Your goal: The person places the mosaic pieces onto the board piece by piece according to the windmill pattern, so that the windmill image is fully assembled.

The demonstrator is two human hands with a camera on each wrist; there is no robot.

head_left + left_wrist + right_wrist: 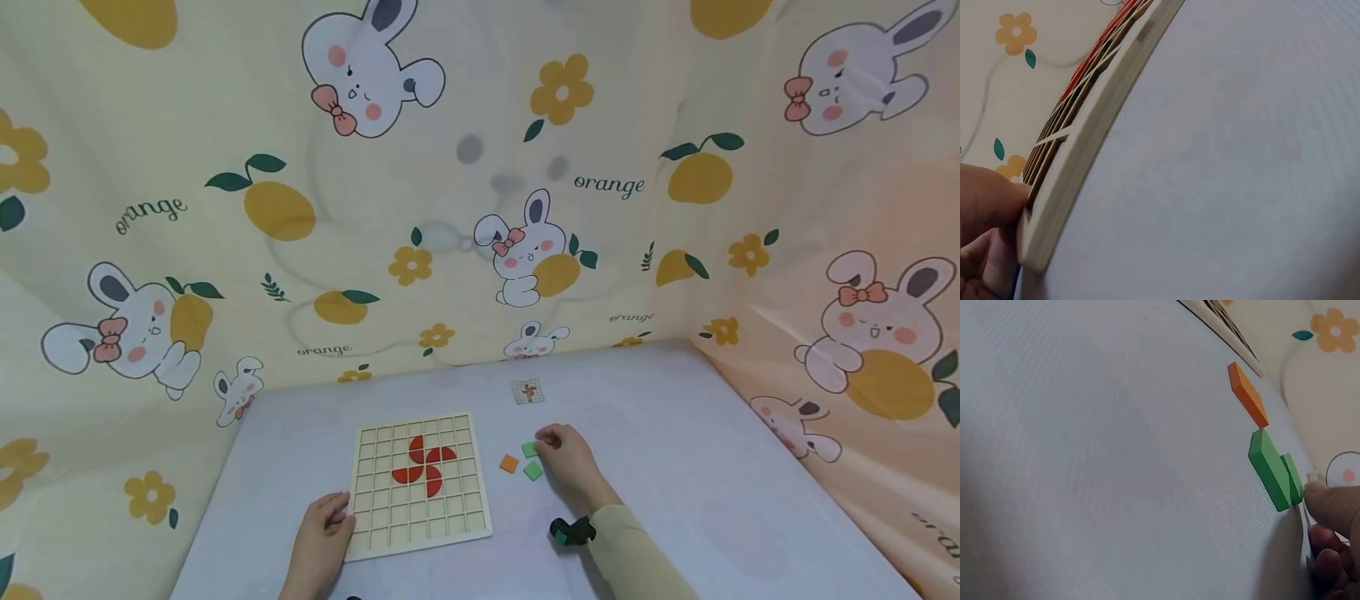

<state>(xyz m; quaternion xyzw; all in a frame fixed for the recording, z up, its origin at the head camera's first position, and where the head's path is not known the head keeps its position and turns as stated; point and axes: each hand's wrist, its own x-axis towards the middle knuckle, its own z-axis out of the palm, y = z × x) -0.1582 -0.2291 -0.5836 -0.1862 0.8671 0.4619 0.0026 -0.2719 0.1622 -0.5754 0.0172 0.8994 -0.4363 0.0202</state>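
A cream square grid board (367, 533) lies on the table with several red quarter-round pieces (432, 482) in a pinwheel shape at its middle. My left hand (321, 529) rests at the board's left edge; in the left wrist view the thumb (994, 201) touches its near corner. To the right, my right hand (572, 463) is over the table, its thumb beside the farther green square tile (529, 450). A second green tile (533, 472) lies just nearer, and an orange tile (509, 463) lies to their left. Nothing shows held between the right fingers.
A small picture card (528, 391) with a red pinwheel pattern lies behind the tiles. The pale table (660, 417) meets curtains (450, 317) printed with rabbits and oranges at the back and sides. A black wrist device (572, 532) sits by my right sleeve (637, 550).
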